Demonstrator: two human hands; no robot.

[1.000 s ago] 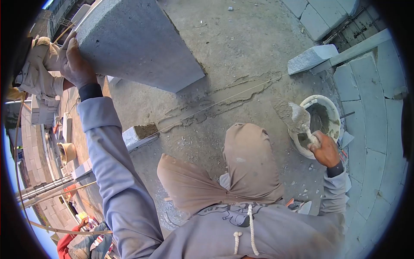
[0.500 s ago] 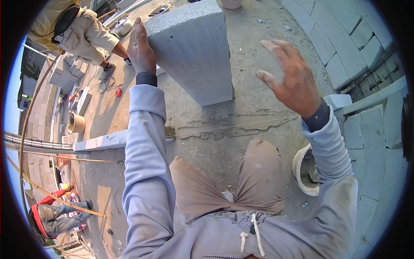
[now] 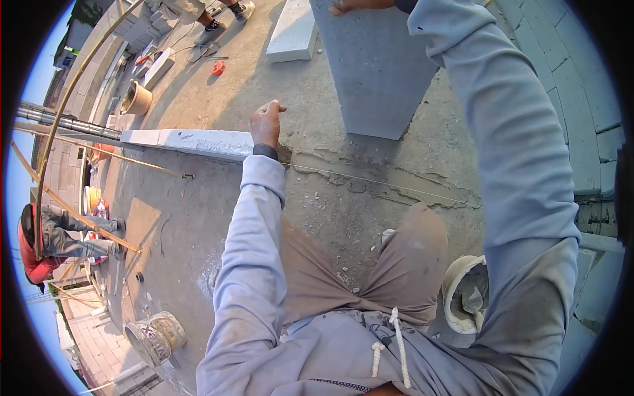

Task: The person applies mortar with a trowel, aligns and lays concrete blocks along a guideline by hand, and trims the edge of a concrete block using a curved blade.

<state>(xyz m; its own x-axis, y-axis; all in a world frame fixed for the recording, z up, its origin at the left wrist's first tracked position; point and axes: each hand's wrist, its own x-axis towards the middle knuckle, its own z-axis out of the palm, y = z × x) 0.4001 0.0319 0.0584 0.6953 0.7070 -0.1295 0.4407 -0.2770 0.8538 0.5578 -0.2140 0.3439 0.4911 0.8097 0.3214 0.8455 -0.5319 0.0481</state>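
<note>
A tall grey-white aerated concrete block [image 3: 376, 72] stands on end on the floor, its upper part cut off by the view's top edge. My right hand [image 3: 360, 5] grips the block near its top, only partly in view. Lower and to the left, my left hand [image 3: 266, 125] is closed with its fingers curled, and whatever may be inside is hidden. It is just above the end of a low row of pale blocks [image 3: 205, 142]. A thin string line [image 3: 376, 181] runs from that end across a strip of spread mortar [image 3: 409, 173].
A mortar-crusted bucket [image 3: 462, 294] stands by my right knee. Another flat block [image 3: 292, 33] lies beyond. A red tape measure [image 3: 218, 68], a tan bucket [image 3: 137, 99] and a dirty bucket [image 3: 158, 336] are to the left. Block walls [image 3: 574, 112] rise at right. Two co-workers appear at left.
My left hand has let go of the block and moved down beside the low row, its fingers curling. My right hand, open in the air before, now holds the block. The view has shifted.
</note>
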